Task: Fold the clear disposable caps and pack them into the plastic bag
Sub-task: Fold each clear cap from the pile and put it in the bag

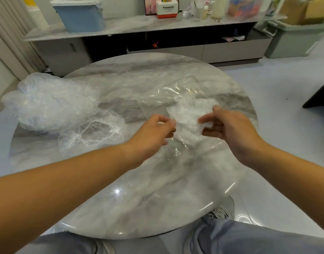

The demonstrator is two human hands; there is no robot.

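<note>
Packing step: your left hand (157, 130) and right hand (229, 128) both pinch a folded cap (187, 116) over the plastic bag (177, 88); next, find its mouth and slide it in.

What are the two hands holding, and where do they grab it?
A scrunched clear cap: the left hand pinches its left edge and the right hand pinches its right edge.
</note>
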